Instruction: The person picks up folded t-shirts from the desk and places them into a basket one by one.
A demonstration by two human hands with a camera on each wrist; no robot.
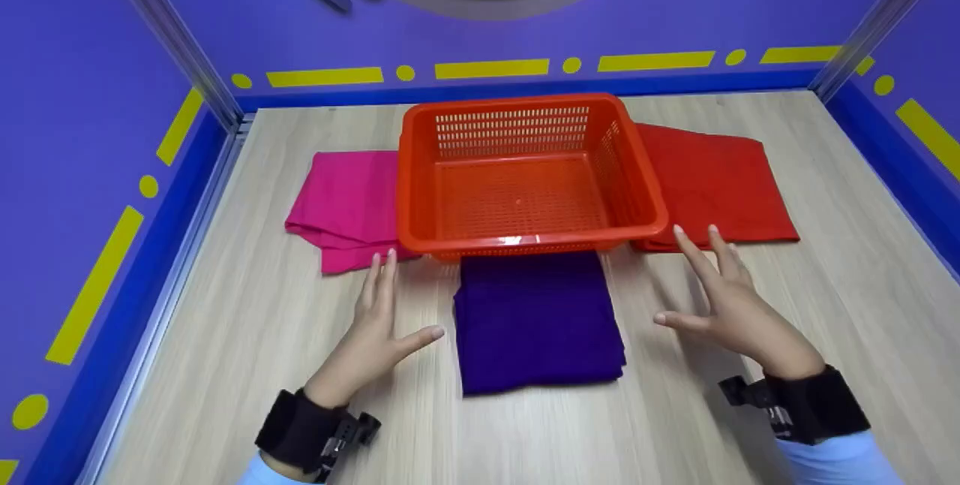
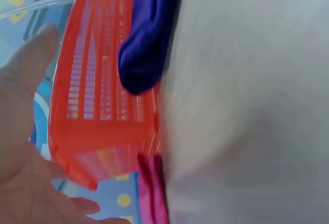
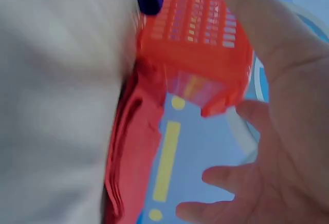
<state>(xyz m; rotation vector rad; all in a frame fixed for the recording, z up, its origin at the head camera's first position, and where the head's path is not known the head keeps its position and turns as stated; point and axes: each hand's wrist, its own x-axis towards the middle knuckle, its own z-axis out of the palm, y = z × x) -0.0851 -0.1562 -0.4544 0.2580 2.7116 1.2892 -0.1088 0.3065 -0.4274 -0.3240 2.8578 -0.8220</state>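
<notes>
both hands, left (image 1: 373, 323) and right (image 1: 724, 297), hover open-fingered beside the purple cloth (image 1: 536, 323).

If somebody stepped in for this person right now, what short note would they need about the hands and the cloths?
Left hand: open, fingers spread, holding nothing, beside the purple cloth.
Right hand: open, empty, on the cloth's other side, near the basket's front corner.
Orange basket: empty, on the wooden table.
Pink cloth lies folded left of it, red cloth right of it, purple one in front with its far edge at the basket.
Done: no cloth is in the basket.
Left: probably all three.
</notes>
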